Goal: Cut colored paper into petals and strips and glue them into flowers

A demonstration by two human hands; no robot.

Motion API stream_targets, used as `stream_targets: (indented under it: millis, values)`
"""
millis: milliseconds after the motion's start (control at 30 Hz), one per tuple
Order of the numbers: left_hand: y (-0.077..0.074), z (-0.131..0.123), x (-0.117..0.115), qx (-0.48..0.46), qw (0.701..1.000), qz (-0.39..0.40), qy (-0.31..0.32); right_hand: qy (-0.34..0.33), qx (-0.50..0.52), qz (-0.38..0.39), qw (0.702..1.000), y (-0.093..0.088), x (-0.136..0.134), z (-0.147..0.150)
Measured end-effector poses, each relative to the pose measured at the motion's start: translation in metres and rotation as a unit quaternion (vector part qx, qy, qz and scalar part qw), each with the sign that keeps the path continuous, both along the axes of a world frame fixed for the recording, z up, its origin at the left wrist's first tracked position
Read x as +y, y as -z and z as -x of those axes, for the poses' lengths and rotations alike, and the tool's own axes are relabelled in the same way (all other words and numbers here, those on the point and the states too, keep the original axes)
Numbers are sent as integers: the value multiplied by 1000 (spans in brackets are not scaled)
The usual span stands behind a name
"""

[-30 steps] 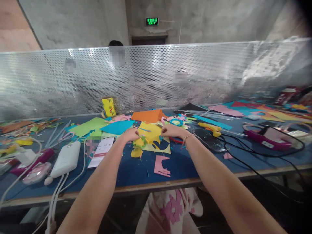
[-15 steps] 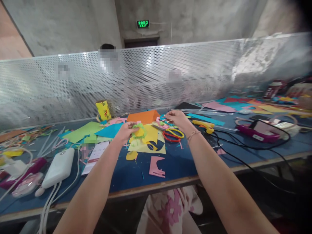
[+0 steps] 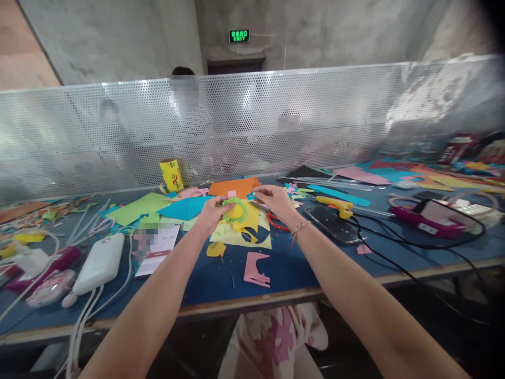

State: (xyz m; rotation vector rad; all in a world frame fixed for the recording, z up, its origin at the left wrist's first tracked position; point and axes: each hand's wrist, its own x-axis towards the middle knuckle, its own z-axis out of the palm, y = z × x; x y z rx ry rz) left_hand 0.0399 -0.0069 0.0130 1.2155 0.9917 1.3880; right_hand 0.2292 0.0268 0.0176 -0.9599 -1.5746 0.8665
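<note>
My left hand [image 3: 213,211] pinches the left edge of a ruffled light-green paper ring [image 3: 243,215], with yellow showing inside it. Just to the right, my right hand [image 3: 275,202] is closed at the fingertips on a small blue piece [image 3: 251,195], too small to make out fully. Below that hand, the red handle of a pair of scissors [image 3: 278,223] shows; the rest is mostly hidden. Under the ring lie cut yellow paper sheets [image 3: 221,238]. A yellow paper cutout [image 3: 215,249] and a pink paper scrap [image 3: 255,269] are closer to the table edge.
A yellow glue gun [image 3: 335,206] and a dark phone [image 3: 335,225] lie to the right, among black cables. On the left are a white power bank [image 3: 99,264] and a lit phone [image 3: 160,250]. A perforated metal screen [image 3: 244,131] stands behind the table.
My right hand has moved left and slightly down, toward the green ring, bringing the blue piece closer and covering the scissors more. The ring now faces the camera more fully.
</note>
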Motion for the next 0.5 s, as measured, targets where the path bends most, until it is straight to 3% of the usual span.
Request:
stream_targets:
  millis: [200,500]
  values:
    - [4,0,3,29,999,-26,-12,-9,-59,-17,998,-2,-10,8]
    - [10,4,9,176,976,-104,-68,-52,-50,-10,997,3,-7,9]
